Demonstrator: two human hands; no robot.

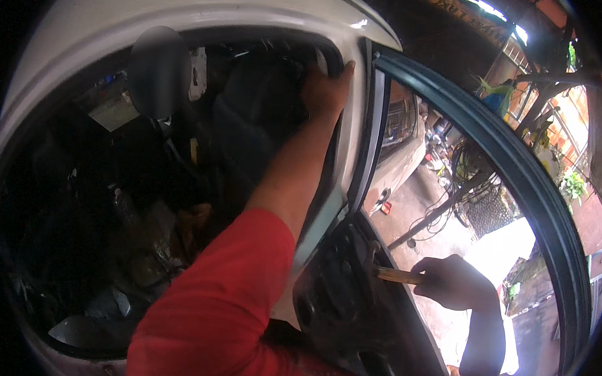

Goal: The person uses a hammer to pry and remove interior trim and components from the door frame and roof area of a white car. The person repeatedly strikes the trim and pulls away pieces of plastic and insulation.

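Note:
My left hand (325,91) reaches up to the pale door pillar (349,133) of a car and grips its edge; the thumb shows on the pillar, while the other fingers are lost in the dark interior. To the right, my right hand (455,282) is closed around the wooden handle of a hammer (401,276). The hammer's dark head is beside the bare inner side of the open car door (340,284); whether they touch I cannot tell. Above that door's panel rises its dark window frame (492,122).
The light car roof (208,12) curves overhead. Inside the dim cabin are a dark seat (248,98), a headrest (159,71) and loose clutter with a plastic bottle (122,204). Past the door frame stand another pale car (399,162) and a bundle of coiled cables (473,168).

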